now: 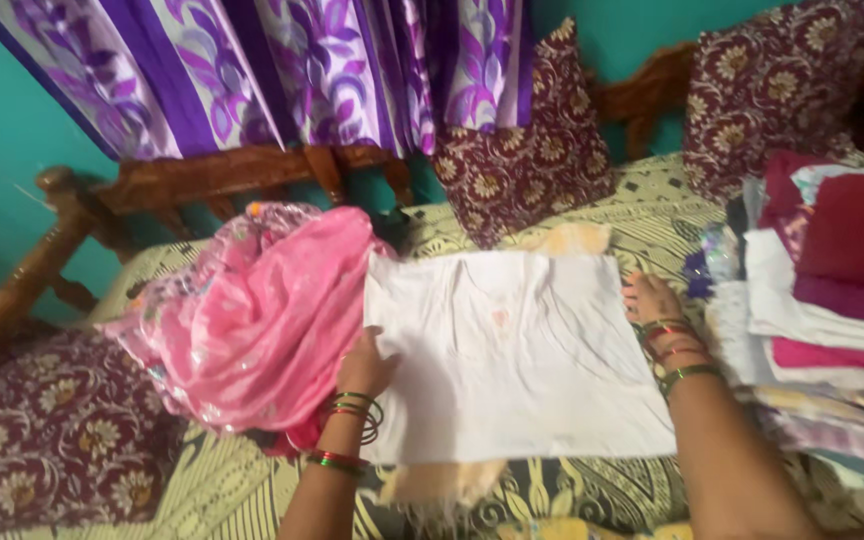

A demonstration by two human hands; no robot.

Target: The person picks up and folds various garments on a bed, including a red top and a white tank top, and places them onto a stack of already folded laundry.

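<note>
A white garment (512,350) lies spread flat on the patterned bed sheet (592,490). My left hand (364,368) rests on its left edge, fingers curled over the cloth. At the right edge, my right hand (650,298) presses flat with its fingers on the fabric. Both wrists carry red and green bangles. A pale orange cloth (442,485) peeks out from under the white garment at the front.
A heap of pink cloth (262,310) lies left of the garment. A stack of folded clothes (832,300) sits at the right. Maroon floral cushions (527,160) lean against the wooden bed frame (202,180), with a purple curtain (282,70) behind.
</note>
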